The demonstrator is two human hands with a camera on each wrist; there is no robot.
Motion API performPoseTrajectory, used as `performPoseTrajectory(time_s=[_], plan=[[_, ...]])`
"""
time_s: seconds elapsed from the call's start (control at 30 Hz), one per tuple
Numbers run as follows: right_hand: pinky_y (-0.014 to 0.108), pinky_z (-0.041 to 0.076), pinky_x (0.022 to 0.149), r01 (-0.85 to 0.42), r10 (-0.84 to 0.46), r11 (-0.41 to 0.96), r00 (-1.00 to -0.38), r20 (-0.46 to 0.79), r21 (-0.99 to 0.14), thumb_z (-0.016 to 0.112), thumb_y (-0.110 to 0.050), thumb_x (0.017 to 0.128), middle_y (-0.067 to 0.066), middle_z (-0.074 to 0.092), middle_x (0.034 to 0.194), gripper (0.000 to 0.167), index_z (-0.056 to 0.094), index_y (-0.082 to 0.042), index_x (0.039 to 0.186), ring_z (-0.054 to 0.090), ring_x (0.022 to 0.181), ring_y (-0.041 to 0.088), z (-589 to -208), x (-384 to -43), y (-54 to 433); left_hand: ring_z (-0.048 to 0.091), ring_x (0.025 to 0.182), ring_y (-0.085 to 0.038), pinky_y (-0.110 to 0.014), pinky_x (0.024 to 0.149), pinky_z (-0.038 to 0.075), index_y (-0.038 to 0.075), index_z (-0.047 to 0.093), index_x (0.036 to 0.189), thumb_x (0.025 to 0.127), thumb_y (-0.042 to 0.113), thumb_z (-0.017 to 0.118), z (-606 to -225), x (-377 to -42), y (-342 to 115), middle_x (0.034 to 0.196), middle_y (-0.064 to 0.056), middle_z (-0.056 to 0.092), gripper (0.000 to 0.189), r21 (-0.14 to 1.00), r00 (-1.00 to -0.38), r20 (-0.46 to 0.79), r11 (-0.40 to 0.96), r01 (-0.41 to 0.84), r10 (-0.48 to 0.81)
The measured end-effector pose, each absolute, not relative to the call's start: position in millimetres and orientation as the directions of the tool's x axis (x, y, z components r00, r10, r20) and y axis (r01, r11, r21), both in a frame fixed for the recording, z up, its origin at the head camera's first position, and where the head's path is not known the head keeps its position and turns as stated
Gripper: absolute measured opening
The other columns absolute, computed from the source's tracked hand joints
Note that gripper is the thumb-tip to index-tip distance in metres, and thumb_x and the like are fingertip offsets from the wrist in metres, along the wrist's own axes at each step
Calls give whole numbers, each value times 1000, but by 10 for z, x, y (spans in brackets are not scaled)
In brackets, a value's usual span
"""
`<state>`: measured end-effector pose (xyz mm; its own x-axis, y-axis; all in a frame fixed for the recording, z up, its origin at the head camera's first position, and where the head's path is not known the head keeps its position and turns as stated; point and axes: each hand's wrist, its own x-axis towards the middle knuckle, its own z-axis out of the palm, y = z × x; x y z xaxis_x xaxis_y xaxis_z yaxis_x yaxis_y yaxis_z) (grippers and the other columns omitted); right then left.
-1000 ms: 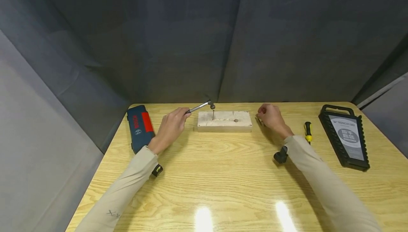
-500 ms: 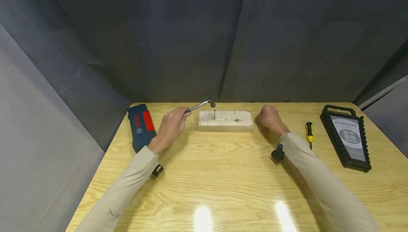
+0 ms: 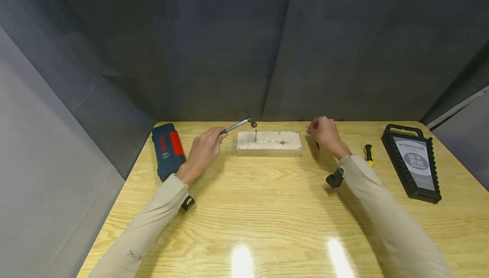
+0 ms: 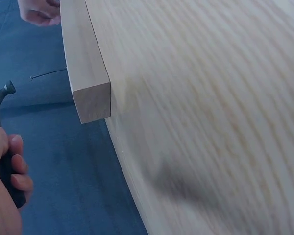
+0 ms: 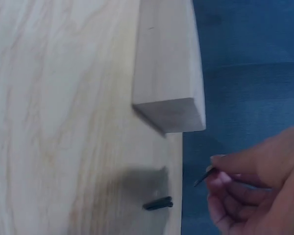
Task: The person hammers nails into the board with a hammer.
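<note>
Left grip (image 3: pixel 204 150) curled round hammer (image 3: pixel 237 125); block (image 3: pixel 269 152) just to its right, nail (image 3: pixel 255 136) upright in it. Right grip (image 3: pixel 324 133) pinches thin dark piece (image 5: pixel 204 177), likely another nail. Seemingly nail-fetching; next calls for steady placement.

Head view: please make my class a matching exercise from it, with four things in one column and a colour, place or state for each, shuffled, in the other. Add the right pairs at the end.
Column one
1. Hammer
2. Nail nearest the hammer
3. Screwdriver
4. Flat case

Column two
A. Standing up from the wooden block
B. Navy blue with a red patch
C. Gripped by the left hand
D. Black and yellow

Right pairs
1-C
2-A
3-D
4-B
</note>
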<state>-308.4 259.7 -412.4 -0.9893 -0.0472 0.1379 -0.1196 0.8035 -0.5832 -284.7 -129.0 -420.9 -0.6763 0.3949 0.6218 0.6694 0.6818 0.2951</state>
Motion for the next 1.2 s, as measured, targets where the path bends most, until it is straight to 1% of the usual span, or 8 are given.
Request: performPoseTrajectory(time_s=[0.07,0.13,0.27,0.4,0.5,0.77,1.03,1.2], plan=[[39,54,66,-135,-39,781,-985,168,-610,63,-5,103,31,72,110,19,72,10,111,70,78,34,-4103,-3085,2595,68,76,-24,-41,65,58,-1,71,112,105,10,64,-4224,-2852,-1291,97,-11,72,14,300,-680,619,682,667,392],[35,57,71,-151,-30,747,-981,194,-647,66,-8,104,30,73,111,21,72,8,115,73,93,40,-4120,-3105,2591,68,77,-24,-41,65,58,-1,71,113,105,9,65,-4238,-2852,-1291,99,-12,73,14,300,-680,620,682,667,392],[21,60,72,-198,-19,556,-974,226,-807,68,-7,102,29,74,111,20,72,10,114,76,92,27,-4165,-3119,2519,70,79,-25,-42,66,59,0,71,113,105,10,65,-4266,-2851,-1288,100,-12,74,15,294,-683,614,687,664,396],[32,63,82,-214,-39,264,-977,211,-940,67,-4,102,18,77,106,24,67,15,117,77,88,16,-4212,-3092,2346,71,80,-25,-42,67,59,0,71,114,106,12,63,-4286,-2854,-1293,101,-12,74,17,286,-685,609,695,660,400],[36,62,85,-211,-74,142,-977,202,-967,67,-5,102,6,78,102,27,65,16,121,78,88,17,-4265,-3064,2191,70,79,-24,-41,66,59,0,71,114,107,13,62,-4288,-2850,-1296,100,-12,73,18,283,-683,611,695,660,400],[35,63,82,-259,-120,68,-961,250,-964,70,-4,100,13,78,104,25,68,12,119,79,88,21,-4451,-3058,1835,69,78,-24,-41,66,59,0,71,112,104,10,65,-4303,-2840,-1303,99,-12,73,14,289,-683,615,693,661,394],[33,62,83,-304,-165,43,-942,294,-952,68,7,97,37,69,115,22,66,16,118,77,90,16,-4534,-3077,1657,70,82,-24,-42,70,59,1,71,114,105,12,64,-4317,-2837,-1291,102,-12,74,16,302,-696,604,696,651,389],[34,62,83,-324,-153,40,-937,315,-945,69,7,97,38,68,114,21,66,16,116,76,90,19,-4551,-3072,1655,70,81,-24,-41,69,59,1,71,113,104,10,66,-4316,-2839,-1274,101,-11,73,14,302,-692,610,694,653,386]])
